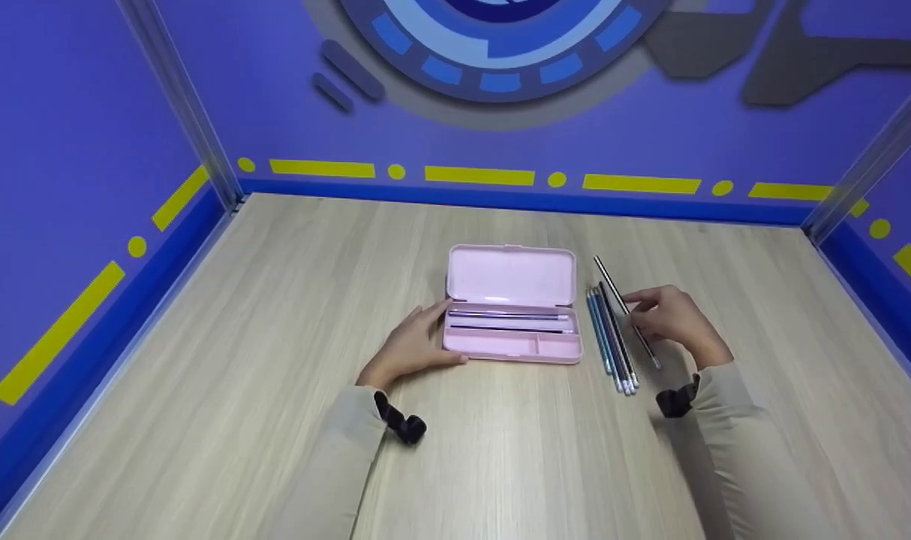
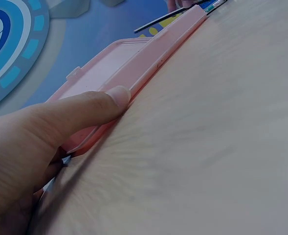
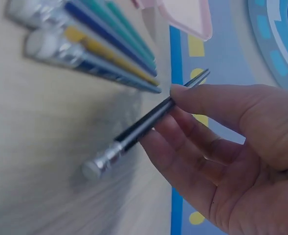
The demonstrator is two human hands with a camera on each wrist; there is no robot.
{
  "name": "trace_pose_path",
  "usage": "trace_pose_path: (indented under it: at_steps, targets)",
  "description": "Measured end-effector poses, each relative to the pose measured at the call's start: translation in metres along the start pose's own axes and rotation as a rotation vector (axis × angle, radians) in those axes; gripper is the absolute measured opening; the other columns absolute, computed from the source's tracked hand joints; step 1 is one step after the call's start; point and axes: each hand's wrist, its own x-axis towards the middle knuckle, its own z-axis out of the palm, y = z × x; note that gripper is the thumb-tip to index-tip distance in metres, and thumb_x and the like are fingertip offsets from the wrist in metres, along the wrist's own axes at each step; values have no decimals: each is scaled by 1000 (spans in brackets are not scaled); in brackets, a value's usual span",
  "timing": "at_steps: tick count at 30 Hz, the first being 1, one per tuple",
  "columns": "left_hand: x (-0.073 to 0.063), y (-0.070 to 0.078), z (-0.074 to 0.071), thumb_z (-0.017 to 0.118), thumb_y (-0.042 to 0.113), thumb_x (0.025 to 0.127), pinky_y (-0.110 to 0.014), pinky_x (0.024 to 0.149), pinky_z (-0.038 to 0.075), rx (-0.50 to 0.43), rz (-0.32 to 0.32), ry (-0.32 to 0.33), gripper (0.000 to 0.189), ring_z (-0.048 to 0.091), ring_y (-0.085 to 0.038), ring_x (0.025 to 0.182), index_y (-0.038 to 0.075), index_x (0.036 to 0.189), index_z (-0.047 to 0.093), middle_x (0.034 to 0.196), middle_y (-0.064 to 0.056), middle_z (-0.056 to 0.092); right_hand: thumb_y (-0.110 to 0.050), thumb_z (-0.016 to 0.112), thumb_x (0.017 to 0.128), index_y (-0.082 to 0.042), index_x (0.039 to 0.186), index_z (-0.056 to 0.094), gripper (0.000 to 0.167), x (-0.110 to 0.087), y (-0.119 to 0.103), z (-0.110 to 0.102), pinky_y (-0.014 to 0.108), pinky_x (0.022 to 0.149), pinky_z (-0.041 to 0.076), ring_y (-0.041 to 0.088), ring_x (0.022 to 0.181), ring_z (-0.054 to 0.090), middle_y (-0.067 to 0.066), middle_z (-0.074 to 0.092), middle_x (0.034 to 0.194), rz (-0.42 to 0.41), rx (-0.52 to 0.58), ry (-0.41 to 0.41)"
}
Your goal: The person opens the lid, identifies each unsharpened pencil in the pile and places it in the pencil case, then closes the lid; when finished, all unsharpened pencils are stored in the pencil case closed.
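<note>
A pink pencil case [image 1: 512,345] lies open on the table, its lid [image 1: 512,275] tipped back. Two dark pencils [image 1: 508,316] rest in its rear compartment. My left hand [image 1: 414,345] grips the case's left end, with the thumb [image 2: 97,108] along the front wall and the fingers toward the hinge side. To the right, my right hand [image 1: 673,319] pinches a dark pencil [image 3: 146,122] between thumb and fingers, its white eraser end pointing toward me. Beside it several pencils [image 1: 611,337] lie in a loose bundle, blue-green ones at the left, darker ones at the right.
The wood-grain table [image 1: 313,300] is bounded by blue panels [image 1: 485,150] at the back and both sides. The case's front has a long compartment and a small one [image 1: 560,345] at the right. Dark wrist cameras [image 1: 409,429] sit on both wrists.
</note>
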Motion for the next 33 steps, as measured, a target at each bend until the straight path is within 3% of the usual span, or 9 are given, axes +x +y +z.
trace_pose_path:
  at_steps: [11, 17, 23, 29, 33]
  targets:
    - [0, 0, 0, 83, 45, 68, -42, 124, 13, -3, -16, -9, 100, 31, -28, 143, 16, 150, 34, 152, -10, 39, -3, 59, 89, 0, 123, 64, 35, 6, -25, 5, 39, 70, 61, 25, 82, 65, 25, 67, 107, -114, -51, 92]
    - [0, 0, 1, 83, 44, 68, -43, 123, 13, -2, -24, -11, 100, 30, -30, 143, 16, 150, 35, 153, -9, 39, -3, 61, 90, -1, 122, 66, 32, 12, -36, 12, 33, 71, 60, 25, 87, 65, 24, 67, 111, -131, -65, 52]
    - [-1, 0, 1, 84, 45, 67, -48, 122, 16, -15, -32, -2, 100, 28, -35, 143, 19, 150, 35, 152, -9, 39, 0, 62, 88, 1, 117, 68, 30, 17, -47, 17, 23, 62, 52, 20, 76, 60, 21, 69, 101, -218, -81, 23]
    - [0, 0, 1, 83, 46, 67, -47, 122, 15, -14, -21, -1, 100, 29, -34, 143, 18, 150, 35, 152, -8, 39, 5, 61, 86, 2, 113, 70, 29, 22, -55, 25, 34, 73, 58, 23, 84, 63, 19, 71, 99, -317, -129, -9]
    - [1, -1, 1, 83, 46, 67, -45, 123, 14, -9, -15, 3, 99, 31, -32, 143, 18, 149, 36, 151, -8, 41, 7, 63, 84, 2, 109, 72, 27, 26, -62, 31, 37, 70, 58, 26, 81, 65, 18, 72, 90, -390, -174, -6]
